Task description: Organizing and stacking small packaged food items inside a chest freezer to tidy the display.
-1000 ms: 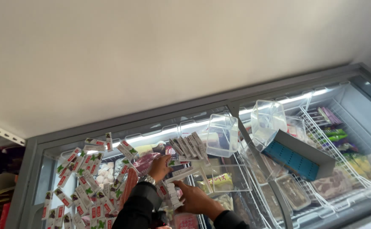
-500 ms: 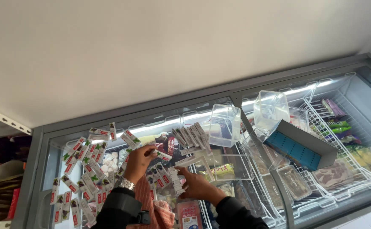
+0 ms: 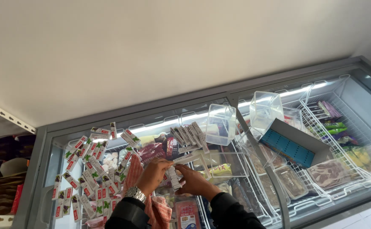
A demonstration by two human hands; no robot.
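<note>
We are bent over a long chest freezer (image 3: 41, 169) with sliding glass lids, and both our hands meet above its middle section. Our left hand (image 3: 152, 174), a metal watch (image 3: 135, 194) on its wrist, has its fingers curled and pinched onto the end of a slim white packet (image 3: 186, 159) that lies level across the glass. Our right hand (image 3: 193, 182) comes in from the near edge with its fingers closed around a small bundle of the same white packets (image 3: 174, 177), held upright just below the level one; the two hands nearly touch. How many packets sit in that bundle we cannot quite make out.

Towards the freezer's left end, many more narrow packets (image 3: 93, 169) with red ends and green marks lie scattered over the glass, reaching from the far edge to the near one. A short fanned row of grey-white packets (image 3: 189, 135) rests just beyond our hands, near the far edge. Beside that row stands a clear plastic tub (image 3: 221, 124), with a second clear tub (image 3: 266, 111) to its right. A grey box with a blue inside (image 3: 293, 144) lies tilted over the right section, above white wire baskets (image 3: 338, 127) of frozen goods. A red checked cloth (image 3: 158, 212) hangs at the near edge under our left arm.
</note>
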